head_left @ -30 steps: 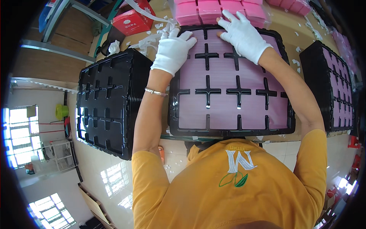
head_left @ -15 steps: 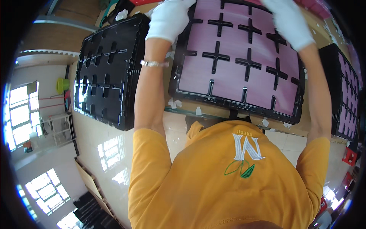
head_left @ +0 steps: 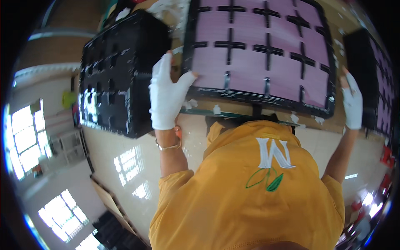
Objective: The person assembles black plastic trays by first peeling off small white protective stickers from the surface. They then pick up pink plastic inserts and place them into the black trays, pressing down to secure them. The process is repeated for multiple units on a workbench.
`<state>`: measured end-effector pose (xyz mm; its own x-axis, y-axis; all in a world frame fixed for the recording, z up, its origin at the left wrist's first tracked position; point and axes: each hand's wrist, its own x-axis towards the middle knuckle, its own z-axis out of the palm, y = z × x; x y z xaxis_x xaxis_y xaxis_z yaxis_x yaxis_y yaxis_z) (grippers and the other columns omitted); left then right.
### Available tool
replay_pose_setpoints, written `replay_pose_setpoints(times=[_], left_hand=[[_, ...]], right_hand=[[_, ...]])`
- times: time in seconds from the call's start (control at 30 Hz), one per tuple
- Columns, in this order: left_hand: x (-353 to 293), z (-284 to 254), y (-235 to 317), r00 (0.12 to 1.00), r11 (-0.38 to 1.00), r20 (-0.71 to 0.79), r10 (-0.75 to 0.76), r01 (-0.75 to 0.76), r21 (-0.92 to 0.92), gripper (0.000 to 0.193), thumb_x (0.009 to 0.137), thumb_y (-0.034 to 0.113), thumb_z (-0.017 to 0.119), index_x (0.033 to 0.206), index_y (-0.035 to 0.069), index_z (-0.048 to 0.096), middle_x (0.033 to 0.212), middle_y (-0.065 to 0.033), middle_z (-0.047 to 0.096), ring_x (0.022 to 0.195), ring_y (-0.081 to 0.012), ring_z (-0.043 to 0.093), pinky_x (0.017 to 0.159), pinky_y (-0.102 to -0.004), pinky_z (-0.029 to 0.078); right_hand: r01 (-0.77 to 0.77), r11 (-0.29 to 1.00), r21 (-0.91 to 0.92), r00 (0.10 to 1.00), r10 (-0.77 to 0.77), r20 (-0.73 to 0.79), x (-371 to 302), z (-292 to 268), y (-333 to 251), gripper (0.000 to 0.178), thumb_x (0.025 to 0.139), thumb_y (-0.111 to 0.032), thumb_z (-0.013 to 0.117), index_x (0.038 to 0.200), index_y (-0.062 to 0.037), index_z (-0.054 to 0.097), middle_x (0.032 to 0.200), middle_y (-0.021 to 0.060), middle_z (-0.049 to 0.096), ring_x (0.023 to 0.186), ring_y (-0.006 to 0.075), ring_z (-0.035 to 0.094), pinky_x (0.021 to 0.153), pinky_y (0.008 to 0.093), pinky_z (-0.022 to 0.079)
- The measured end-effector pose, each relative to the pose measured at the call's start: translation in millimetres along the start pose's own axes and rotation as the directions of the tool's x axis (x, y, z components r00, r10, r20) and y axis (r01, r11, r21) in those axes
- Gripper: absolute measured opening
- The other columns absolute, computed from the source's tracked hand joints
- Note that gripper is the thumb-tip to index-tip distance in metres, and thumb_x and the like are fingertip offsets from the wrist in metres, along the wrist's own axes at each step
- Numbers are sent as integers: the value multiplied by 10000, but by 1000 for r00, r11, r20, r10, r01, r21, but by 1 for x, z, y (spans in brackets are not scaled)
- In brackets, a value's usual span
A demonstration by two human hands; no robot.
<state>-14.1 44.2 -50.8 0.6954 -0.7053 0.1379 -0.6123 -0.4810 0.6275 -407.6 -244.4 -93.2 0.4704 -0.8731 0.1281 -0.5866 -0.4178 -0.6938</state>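
In front of me on the workbench lies a black plastic tray [head_left: 268, 50] with raised cross-shaped dividers and pinkish-purple flat areas between them. My left hand [head_left: 166, 93], in a white glove with bare fingertips, is beside the tray's near left corner. Its fingers are spread, and the thumb reaches to the tray's edge; whether it touches is unclear. On the other side, my right hand [head_left: 352, 102], gloved the same way, is just off the tray's right edge with its fingers stretched out and slightly blurred. Neither hand holds anything.
A tall stack of black trays [head_left: 121, 79] stands close to my left hand. At the right is another dark stack [head_left: 366, 75] topped with pinkish-purple. White paper scraps [head_left: 216, 109] lie along the bench [head_left: 246, 109] edge. Dark stacked items [head_left: 114, 231] sit on the floor at lower left.
Both hands have come back from the tray's far side toward me, down along its left and right sides. My left hand's fingers now show spread.
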Motion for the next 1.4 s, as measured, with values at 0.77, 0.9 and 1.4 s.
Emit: replay_pose_setpoints(times=[0.77,0.9,1.4], left_hand=[[31,20,-14,988,914,62,-142,155,-375,432,957,171,603,1308,-78,561,1225,-136,639,1070,-173,590,954,-267,437],[32,25,-21,975,873,101,-196,220,-435,423,951,143,611,1306,-83,562,1206,-128,643,1061,-158,589,952,-266,439],[36,15,-31,982,930,49,-181,187,-315,341,972,210,608,1209,-30,656,994,-25,639,823,-86,502,738,-236,398]], right_hand=[[677,517,-523,698,-675,237,-24,-4,-130,223,758,-40,652,950,-122,728,958,103,656,895,298,617,785,379,488],[682,570,-459,716,-647,262,-38,26,-126,136,696,-145,700,829,-137,725,969,89,655,961,270,609,849,390,497],[656,502,-565,709,-665,233,0,36,-125,127,828,-156,653,929,-131,727,1153,95,649,1176,311,564,1030,473,431]])
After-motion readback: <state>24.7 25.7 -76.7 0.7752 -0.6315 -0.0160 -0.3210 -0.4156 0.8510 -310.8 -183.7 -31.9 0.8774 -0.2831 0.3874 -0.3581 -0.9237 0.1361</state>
